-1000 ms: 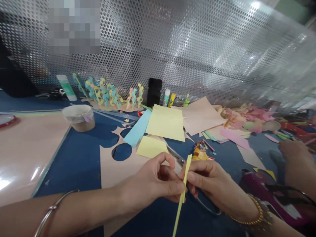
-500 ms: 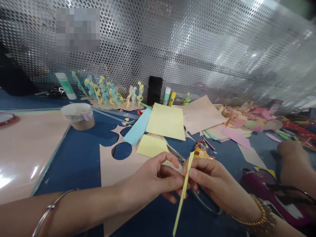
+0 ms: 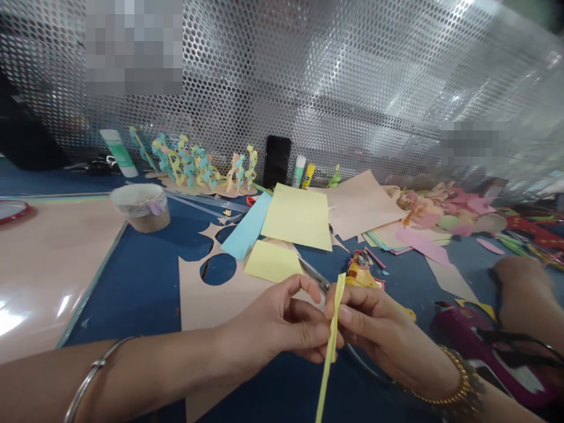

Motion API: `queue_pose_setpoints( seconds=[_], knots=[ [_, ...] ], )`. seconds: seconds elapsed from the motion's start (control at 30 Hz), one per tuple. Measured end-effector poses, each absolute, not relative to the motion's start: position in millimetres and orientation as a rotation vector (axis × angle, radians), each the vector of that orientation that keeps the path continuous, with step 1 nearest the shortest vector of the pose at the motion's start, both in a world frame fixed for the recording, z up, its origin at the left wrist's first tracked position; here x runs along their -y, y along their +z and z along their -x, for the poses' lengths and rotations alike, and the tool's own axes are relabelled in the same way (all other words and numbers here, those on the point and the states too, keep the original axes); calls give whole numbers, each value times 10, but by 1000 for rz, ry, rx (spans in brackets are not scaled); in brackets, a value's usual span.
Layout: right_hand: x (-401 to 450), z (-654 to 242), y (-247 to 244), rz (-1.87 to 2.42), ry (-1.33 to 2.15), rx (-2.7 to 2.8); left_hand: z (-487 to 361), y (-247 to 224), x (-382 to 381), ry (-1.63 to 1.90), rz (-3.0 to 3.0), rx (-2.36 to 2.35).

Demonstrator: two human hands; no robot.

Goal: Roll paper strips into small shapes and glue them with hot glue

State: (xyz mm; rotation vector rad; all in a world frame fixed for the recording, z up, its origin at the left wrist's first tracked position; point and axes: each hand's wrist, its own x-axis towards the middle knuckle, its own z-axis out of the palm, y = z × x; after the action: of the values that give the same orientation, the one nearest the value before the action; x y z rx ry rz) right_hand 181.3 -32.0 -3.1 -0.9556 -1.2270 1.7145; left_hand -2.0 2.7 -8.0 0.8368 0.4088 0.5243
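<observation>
A narrow folded yellow paper strip [image 3: 328, 367] hangs between my hands, its long end pointing down toward me. My right hand [image 3: 374, 326] pinches it near the top between thumb and fingers. From the other side my left hand [image 3: 293, 323] grips it with thumb and fingertips, the index finger curled clear above. Behind the hands lie scissors [image 3: 315, 273], partly hidden by them. A small yellow paper piece [image 3: 273, 261] and a larger yellow sheet [image 3: 299, 217] rest just beyond, beside a blue paper piece [image 3: 248, 226].
Pinkish cardstock with cut-out holes [image 3: 194, 305] lies under my left arm. Paper spirals [image 3: 189, 164], a phone [image 3: 277, 161] and glue sticks [image 3: 298, 170] stand along the perforated metal panel [image 3: 229, 70]. A lined cup [image 3: 145, 214] is at left; another person's arm [image 3: 526, 294] rests at right.
The yellow strip has turned slightly more upright, its lower end moving right. My left fingers have closed nearer to it. The right hand has barely moved.
</observation>
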Motion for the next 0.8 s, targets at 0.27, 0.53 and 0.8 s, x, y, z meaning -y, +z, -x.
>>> queue_pose_setpoints(
  seconds=[0.27, 0.53, 0.8],
  knots=[
    [331, -1823, -55, 1044, 1677, 1243, 25, -100, -26, 524, -829, -385],
    [320, -1838, -38, 1023, 1582, 1377, 49, -118, -32, 550, -905, -388],
    [320, -1847, -62, 1044, 1546, 1441, 52, -132, -34, 589, -986, -393]
  ],
)
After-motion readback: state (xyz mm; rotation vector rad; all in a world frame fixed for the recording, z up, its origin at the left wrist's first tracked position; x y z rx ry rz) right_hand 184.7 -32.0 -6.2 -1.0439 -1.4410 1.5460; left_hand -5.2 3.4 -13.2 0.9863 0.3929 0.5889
